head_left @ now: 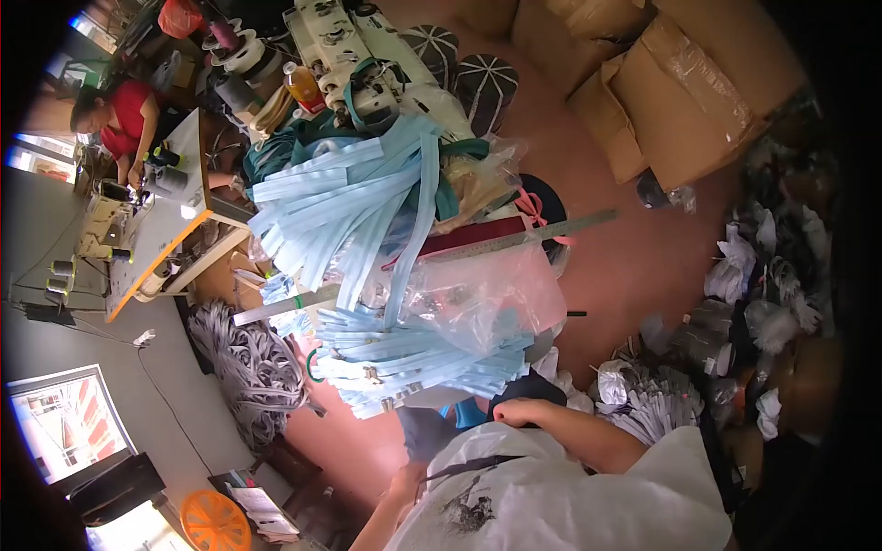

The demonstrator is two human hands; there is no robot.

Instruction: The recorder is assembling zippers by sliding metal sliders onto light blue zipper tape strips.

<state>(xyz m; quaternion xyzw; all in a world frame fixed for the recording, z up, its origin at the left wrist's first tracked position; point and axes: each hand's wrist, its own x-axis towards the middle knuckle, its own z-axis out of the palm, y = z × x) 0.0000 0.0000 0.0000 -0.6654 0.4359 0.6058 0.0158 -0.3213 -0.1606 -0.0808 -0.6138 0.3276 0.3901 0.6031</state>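
Note:
A heap of light blue strips (418, 360) lies in front of me, with a second bundle (349, 211) behind it. A long metal ruler (514, 241) and a clear plastic bag (491, 294) rest across them. My right hand (516, 411) is bent at the wrist by a dark cloth (531, 386) at the near edge of the heap, its fingers curled under and hidden. My left hand (405, 479) sits low beside a dark grey cloth (424, 432), mostly hidden by my white shirt.
A white sewing machine (354, 50) and thread cones stand behind the strips. Cardboard boxes (680, 92) are at the upper right, and white and silver bundles (763, 312) at the right. Grey strips (248, 367) lie on the floor. A person in red (124, 119) works at another table (175, 230).

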